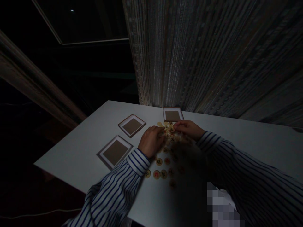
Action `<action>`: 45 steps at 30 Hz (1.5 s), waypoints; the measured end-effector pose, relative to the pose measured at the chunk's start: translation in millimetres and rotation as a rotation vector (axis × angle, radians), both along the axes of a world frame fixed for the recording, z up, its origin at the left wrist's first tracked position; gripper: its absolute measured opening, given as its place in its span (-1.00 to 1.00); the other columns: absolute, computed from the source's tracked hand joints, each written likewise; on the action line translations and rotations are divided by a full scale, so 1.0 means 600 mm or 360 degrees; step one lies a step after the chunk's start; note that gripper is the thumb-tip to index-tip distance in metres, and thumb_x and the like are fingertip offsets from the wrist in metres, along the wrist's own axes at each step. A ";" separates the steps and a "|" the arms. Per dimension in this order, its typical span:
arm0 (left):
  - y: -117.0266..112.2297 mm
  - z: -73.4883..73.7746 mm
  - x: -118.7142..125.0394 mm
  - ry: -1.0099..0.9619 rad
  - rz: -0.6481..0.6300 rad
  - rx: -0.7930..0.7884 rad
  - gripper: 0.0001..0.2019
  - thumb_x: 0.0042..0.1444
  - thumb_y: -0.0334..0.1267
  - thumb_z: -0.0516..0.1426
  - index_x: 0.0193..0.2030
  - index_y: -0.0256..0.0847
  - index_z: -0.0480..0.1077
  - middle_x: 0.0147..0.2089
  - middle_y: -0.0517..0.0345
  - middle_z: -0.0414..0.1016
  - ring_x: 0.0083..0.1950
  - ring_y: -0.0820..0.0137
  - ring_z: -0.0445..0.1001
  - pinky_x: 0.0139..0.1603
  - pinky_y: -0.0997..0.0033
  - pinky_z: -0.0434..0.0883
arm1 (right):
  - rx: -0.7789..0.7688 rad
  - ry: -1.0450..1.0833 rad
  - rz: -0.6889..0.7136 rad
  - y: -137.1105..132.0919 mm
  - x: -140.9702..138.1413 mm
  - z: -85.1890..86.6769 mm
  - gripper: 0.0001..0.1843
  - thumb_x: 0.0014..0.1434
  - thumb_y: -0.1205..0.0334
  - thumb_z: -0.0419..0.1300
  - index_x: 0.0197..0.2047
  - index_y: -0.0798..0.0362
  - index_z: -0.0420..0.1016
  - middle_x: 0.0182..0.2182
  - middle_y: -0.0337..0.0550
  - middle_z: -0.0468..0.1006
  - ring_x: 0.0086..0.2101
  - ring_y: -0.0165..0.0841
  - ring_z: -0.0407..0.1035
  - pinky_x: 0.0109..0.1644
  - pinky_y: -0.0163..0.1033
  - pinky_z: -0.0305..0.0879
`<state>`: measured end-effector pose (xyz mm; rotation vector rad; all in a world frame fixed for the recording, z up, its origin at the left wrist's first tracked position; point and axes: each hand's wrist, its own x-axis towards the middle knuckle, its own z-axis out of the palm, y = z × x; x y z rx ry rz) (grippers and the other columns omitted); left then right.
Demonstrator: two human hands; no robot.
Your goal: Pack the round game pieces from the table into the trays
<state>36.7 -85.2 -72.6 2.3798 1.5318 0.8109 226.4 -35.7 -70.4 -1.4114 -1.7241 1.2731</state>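
Note:
Several round wooden game pieces with red or dark characters lie scattered on a white table. My left hand rests with curled fingers on a small heap of these pieces. My right hand meets it from the right, fingers bent and closed over the same heap. What each hand grips is hidden by the fingers. Both arms wear striped sleeves.
Three shallow square trays with brown insides lie on the table: one at the near left, one in the middle, one at the back. A textured curtain hangs behind the table. The room to the left is dark.

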 end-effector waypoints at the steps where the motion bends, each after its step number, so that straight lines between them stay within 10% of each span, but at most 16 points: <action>1: -0.001 0.001 0.006 -0.0057 -0.0021 0.0032 -0.73 0.04 -0.29 0.13 -0.09 -0.26 0.38 -0.15 0.04 0.48 -0.09 0.31 0.41 -0.03 0.32 0.35 | -0.0068 0.0066 -0.0010 -0.006 0.003 0.001 -0.70 -0.16 0.02 0.20 -0.46 0.10 0.40 -0.65 -0.35 0.37 -0.63 -0.53 0.16 -0.55 -0.37 0.07; 12: -0.021 0.011 0.063 -0.0112 -0.0196 -0.0003 -0.78 0.08 -0.26 0.11 -0.12 -0.21 0.40 -0.15 0.09 0.50 -0.10 0.36 0.42 -0.03 0.38 0.34 | -0.0262 0.0249 -0.0023 -0.061 0.029 0.005 -0.64 -0.20 -0.06 0.21 -0.46 0.08 0.36 -0.68 -0.38 0.33 -0.66 -0.55 0.12 -0.61 -0.39 -0.02; 19: -0.030 0.000 0.117 0.0273 -0.0296 -0.0264 -0.77 0.10 -0.24 0.05 -0.12 -0.20 0.41 -0.16 0.05 0.50 -0.10 0.32 0.43 -0.07 0.36 0.34 | -0.0052 -0.0067 -0.0178 -0.074 0.103 0.024 -0.71 -0.10 0.06 0.14 -0.41 0.13 0.41 -0.35 -0.11 0.54 -0.47 -0.48 0.29 -0.46 -0.35 0.18; 27: -0.026 -0.023 0.173 0.0755 -0.0389 -0.0245 -0.79 0.07 -0.29 0.02 -0.30 -0.29 0.46 -0.23 -0.10 0.47 -0.13 0.19 0.41 -0.17 0.25 0.35 | 0.0199 -0.0703 -0.0147 -0.078 0.148 -0.008 -0.78 0.00 0.18 0.08 -0.36 0.14 0.46 -0.41 -0.12 0.54 -0.37 -0.38 0.39 -0.26 -0.31 0.26; 32: -0.023 -0.022 0.180 0.0793 -0.0346 -0.0281 -0.78 0.05 -0.31 0.02 -0.28 -0.32 0.46 -0.25 -0.12 0.47 -0.14 0.18 0.42 -0.19 0.26 0.35 | 0.0327 -0.1374 -0.0025 -0.061 0.128 -0.016 -0.74 0.06 0.13 0.07 -0.21 0.01 0.47 -0.24 -0.14 0.55 -0.24 -0.33 0.40 -0.19 -0.29 0.23; 45: -0.014 -0.002 0.129 0.0708 -0.0322 -0.0228 -0.78 0.07 -0.22 0.04 -0.28 -0.24 0.47 -0.26 -0.03 0.47 -0.18 0.26 0.43 -0.19 0.33 0.35 | 0.0168 -0.1436 -0.0079 -0.016 0.081 -0.030 -0.75 -0.12 0.13 0.17 -0.32 0.03 0.48 -0.27 0.00 0.53 -0.24 -0.16 0.40 -0.27 -0.17 0.24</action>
